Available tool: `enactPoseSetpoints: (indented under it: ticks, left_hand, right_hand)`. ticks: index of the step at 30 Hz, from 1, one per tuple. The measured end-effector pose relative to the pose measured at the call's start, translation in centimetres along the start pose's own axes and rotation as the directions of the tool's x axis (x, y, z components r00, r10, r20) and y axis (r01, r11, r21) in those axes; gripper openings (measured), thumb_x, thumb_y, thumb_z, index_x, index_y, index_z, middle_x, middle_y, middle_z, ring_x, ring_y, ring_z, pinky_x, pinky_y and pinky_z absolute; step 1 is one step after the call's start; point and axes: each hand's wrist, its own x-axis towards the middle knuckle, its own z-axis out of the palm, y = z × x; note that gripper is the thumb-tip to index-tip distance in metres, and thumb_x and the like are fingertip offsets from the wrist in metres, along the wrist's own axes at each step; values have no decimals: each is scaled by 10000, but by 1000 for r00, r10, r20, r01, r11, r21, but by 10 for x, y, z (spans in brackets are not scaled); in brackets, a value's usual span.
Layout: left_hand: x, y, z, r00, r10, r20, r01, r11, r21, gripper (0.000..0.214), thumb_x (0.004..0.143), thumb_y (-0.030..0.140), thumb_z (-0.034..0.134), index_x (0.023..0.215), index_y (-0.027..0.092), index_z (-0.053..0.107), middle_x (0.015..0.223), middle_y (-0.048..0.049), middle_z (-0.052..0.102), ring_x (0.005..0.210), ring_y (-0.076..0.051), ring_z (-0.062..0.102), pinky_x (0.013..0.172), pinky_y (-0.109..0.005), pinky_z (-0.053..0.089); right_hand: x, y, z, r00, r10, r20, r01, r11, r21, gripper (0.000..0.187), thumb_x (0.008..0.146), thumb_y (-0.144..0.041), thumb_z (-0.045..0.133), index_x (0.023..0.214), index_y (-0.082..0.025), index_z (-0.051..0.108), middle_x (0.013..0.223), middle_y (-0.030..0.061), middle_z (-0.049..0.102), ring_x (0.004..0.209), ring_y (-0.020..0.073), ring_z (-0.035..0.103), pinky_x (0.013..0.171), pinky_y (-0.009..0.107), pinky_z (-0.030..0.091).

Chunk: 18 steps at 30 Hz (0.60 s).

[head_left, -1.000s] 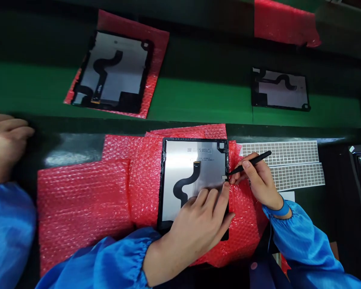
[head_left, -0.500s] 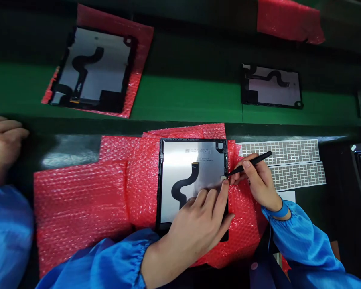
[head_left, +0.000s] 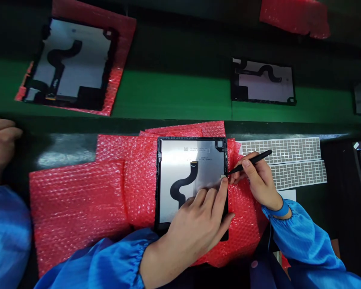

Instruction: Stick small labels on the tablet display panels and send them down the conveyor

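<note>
Head view, single moment.

- Work piece: flat rectangular display panel, silver-grey back with black frame (head_left: 180, 160), lying back-up on a stack of red bubble-wrap sheets (head_left: 78, 200) at the near bench edge. A black S-shaped flex cable (head_left: 183, 182) runs down its middle.
- Left hand (head_left: 195, 224): spread flat on the panel's lower right part, gripping nothing. The forefinger reaches out to the right frame edge, its tip at a small pale grey tab (head_left: 223, 176).
- Right hand (head_left: 257, 180): fingers closed pen-fashion round a slim black pointed tool (head_left: 249, 161). The tool's tip meets the same tab from the right.
- Just beside the right hand: two white gridded sheets of small labels (head_left: 289, 150), laid flat.
- Behind: green conveyor belt (head_left: 174, 94) carrying a like panel on red wrap (head_left: 69, 64) and a bare one (head_left: 263, 82).
- Far left: another person's hand (head_left: 0, 140) resting at the bench edge, well apart from the work.

Progress, as judged: the tab already lies on the panel edge, with fingertip and tool tip both on it. Seating appears to be at its last stage. Whether it is fully stuck down cannot be told. The panel has not gone to the belt.
</note>
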Motion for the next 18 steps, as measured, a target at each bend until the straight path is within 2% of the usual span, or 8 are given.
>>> enactPoseSetpoints:
  ticks: [6,10,14,18]
  left_hand:
    - [0,0,2,1000,-15,-4,15,1000,-23,639,1015,365,592,1493,-48,497,1088,-168,772,837,-260,735,599,-355,605]
    - [1,0,3,1000,-13,-22,12,999,-32,611,1024,369,581,1475,-35,500,1114,-180,772,845,-264,746,619,-357,611]
    - [2,-1,3,998,-51,-35,49,998,-50,604,1056,388,541,1487,-31,479,1034,-168,771,814,-252,754,624,-340,612]
    - [3,-4,1,997,-71,-13,71,996,-46,649,1059,439,545,1542,18,441,970,-125,770,727,-248,750,569,-351,596]
  right_hand:
    - [0,2,1,1000,14,-19,-14,1000,-9,236,1085,-479,603,1029,-250,584,715,-44,694,640,135,736,616,274,652]
    - [0,-5,-5,994,-11,-111,10,1000,-5,294,1061,-546,613,1016,-265,541,722,-37,704,587,147,723,541,280,622]
    - [-8,-16,-28,973,-98,-209,79,992,-97,297,1049,-555,629,1009,-267,567,728,-16,720,566,157,716,500,284,588]
    - [-28,-15,-63,963,-122,-238,86,984,-159,265,1039,-514,667,1036,-255,609,751,-6,749,581,176,741,512,303,617]
